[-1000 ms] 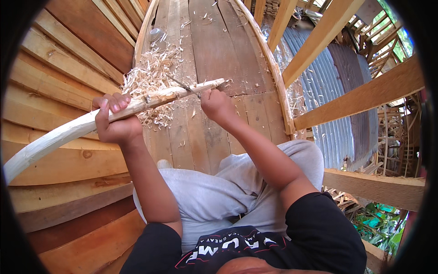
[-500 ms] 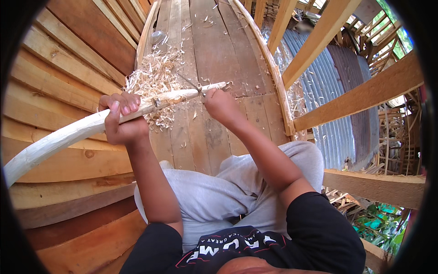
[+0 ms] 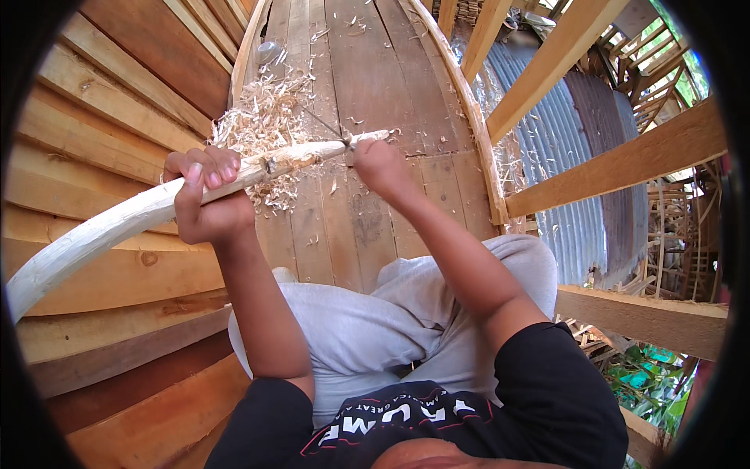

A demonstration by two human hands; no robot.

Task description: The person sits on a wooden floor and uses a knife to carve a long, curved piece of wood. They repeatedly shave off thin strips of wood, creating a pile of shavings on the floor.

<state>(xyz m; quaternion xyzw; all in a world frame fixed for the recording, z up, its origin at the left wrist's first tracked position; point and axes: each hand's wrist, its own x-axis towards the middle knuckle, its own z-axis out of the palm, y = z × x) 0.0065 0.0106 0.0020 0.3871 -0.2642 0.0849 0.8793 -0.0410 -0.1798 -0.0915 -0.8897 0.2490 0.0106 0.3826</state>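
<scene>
A long, pale, peeled wooden pole [image 3: 117,223] slants from the left edge up toward the middle, thick and curved at the left, thinner at its pointed far end. My left hand [image 3: 205,194] is wrapped round it, thumb on top, just left of a dark knot. Close to the tip, my right hand [image 3: 381,166] is closed on a knife whose thin dark blade [image 3: 324,125] lies across the pole and points up and left. The fist hides the knife's handle.
Curly wood shavings [image 3: 262,117] heap on the plank floor [image 3: 367,70] beyond the pole. A small clear cup [image 3: 269,53] lies behind them. Stacked boards [image 3: 101,187] line the left side; a wooden railing [image 3: 617,164] and corrugated metal sheets [image 3: 566,156] stand at the right.
My right hand and the knife have shifted slightly right and away from me. The pole's tip sits a little higher in view. My left hand keeps its hold.
</scene>
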